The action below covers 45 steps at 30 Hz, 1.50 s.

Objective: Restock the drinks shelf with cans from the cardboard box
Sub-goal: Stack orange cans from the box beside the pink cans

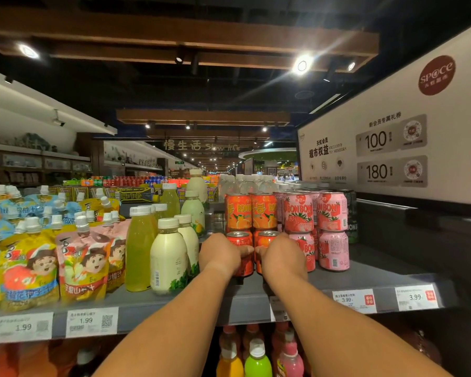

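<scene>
A: We start at the left of the shelf [365, 278]. Why do the juice pouches [27, 265] and pale bottles [169, 257] stand at the front edge?

B: We judge they are faced forward, labels out, each group above its price tags [91, 321]. The orange cans follow the same rule: they go in the gap between the bottles and the pink strawberry cans [333, 250], below the orange cans already stacked behind [252, 210].

A: How do we hold the left hand [220, 254]?

B: Its fingers are curled round the left orange can [239, 240], thumb pointing inward. The can stands upright on the shelf, just beside the pale bottles.

A: And the right hand [282, 257]?

B: It grips the right orange can [265, 239] the same way, thumb pointing toward the other thumb. That can is upright and just beside the lower pink cans. The two gripped cans stand side by side, touching or nearly so; we cannot tell which.

A: Where is the cardboard box?

B: It is not in view. We judge both cans are being seated in the front row, two at a time, to keep the row square.
</scene>
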Tool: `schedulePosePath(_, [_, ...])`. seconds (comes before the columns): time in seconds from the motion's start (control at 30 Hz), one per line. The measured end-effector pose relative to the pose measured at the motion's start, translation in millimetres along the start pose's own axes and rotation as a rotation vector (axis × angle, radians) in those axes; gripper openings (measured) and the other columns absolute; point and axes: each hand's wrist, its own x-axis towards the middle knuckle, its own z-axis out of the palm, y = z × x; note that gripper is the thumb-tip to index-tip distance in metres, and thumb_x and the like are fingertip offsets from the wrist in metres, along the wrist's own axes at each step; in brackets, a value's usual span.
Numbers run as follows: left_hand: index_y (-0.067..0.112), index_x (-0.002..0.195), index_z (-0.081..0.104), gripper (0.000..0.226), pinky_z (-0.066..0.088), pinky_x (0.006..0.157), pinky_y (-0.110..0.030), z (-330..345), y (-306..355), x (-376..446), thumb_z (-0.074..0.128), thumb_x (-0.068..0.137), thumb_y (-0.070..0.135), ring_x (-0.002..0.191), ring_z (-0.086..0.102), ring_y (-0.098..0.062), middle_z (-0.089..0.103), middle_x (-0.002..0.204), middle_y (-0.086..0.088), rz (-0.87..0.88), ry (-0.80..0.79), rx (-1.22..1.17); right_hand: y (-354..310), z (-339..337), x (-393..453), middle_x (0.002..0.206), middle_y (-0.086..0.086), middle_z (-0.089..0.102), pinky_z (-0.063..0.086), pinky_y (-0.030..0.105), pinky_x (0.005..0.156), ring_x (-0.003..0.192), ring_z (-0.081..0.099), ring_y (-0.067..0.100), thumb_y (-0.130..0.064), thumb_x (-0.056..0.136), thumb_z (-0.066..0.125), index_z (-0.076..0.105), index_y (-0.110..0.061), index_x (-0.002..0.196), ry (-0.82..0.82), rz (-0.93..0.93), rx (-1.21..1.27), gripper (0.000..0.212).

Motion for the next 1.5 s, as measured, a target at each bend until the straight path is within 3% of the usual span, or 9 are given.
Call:
schedulePosePath(0.1, [0.017, 0.109, 0.072, 0.052, 0.051, 0.077, -0.029, -1, 1, -1, 0.082, 0.075, 0.055, 0.097, 0.069, -0.026, 0.074, 0.109, -0.005, -0.003, 0.009, 0.027, 0, -2, -1, 0.1, 0.007, 0.065, 0.039, 0.03, 0.065, 0.081, 0.057, 0.026, -0.04, 0.087, 0.069, 0.058, -0.012, 0.106, -0.01, 0.006, 0.009, 0.036])
schedulePosePath(0.33, [0.019, 0.112, 0.073, 0.058, 0.057, 0.085, -0.036, -3, 0, 0, 0.084, 0.07, 0.058, 0.098, 0.07, -0.025, 0.075, 0.11, -0.005, 0.015, -0.009, 0.018, 2, -2, -3, 0.106, 0.008, 0.066, 0.04, 0.03, 0.067, 0.096, 0.063, 0.031, -0.041, 0.087, 0.07, 0.06, -0.012, 0.11, -0.003, -0.014, 0.036, 0.038])
schedulePosePath(1.03, [0.016, 0.109, 0.073, 0.061, 0.058, 0.087, -0.037, -11, 5, -12, 0.084, 0.068, 0.06, 0.095, 0.071, -0.024, 0.075, 0.107, -0.004, 0.044, -0.071, -0.02, -1, -2, -2, 0.111, 0.011, 0.06, 0.041, 0.031, 0.066, 0.098, 0.063, 0.031, -0.047, 0.088, 0.067, 0.056, -0.007, 0.118, 0.0, -0.009, -0.051, 0.052])
schedulePosePath(1.23, [0.017, 0.096, 0.064, 0.041, 0.049, 0.077, -0.029, -44, 27, -44, 0.083, 0.078, 0.048, 0.1, 0.067, -0.025, 0.072, 0.109, -0.005, 0.115, -0.009, 0.138, -2, -27, -19, 0.112, 0.012, 0.063, 0.038, 0.03, 0.066, 0.1, 0.063, 0.03, -0.051, 0.088, 0.065, 0.054, -0.005, 0.116, -0.012, -0.104, -0.082, 0.055])
schedulePosePath(1.37, [0.012, 0.122, 0.064, 0.059, 0.048, 0.087, -0.03, -67, 36, -85, 0.082, 0.079, 0.048, 0.113, 0.064, -0.027, 0.069, 0.123, -0.007, 0.102, 0.04, 0.154, 7, -56, -44, 0.115, 0.012, 0.06, 0.042, 0.035, 0.071, 0.104, 0.061, 0.033, -0.054, 0.09, 0.059, 0.054, -0.007, 0.116, 0.003, -0.186, -0.058, 0.054])
schedulePosePath(1.5, [0.014, 0.127, 0.063, 0.061, 0.052, 0.095, -0.033, -75, 24, -142, 0.081, 0.079, 0.048, 0.117, 0.063, -0.025, 0.069, 0.127, -0.004, 0.041, 0.112, 0.135, 21, -78, -77, 0.117, 0.013, 0.058, 0.048, 0.041, 0.084, 0.105, 0.058, 0.034, -0.054, 0.091, 0.054, 0.053, -0.007, 0.12, 0.036, -0.348, -0.013, 0.055])
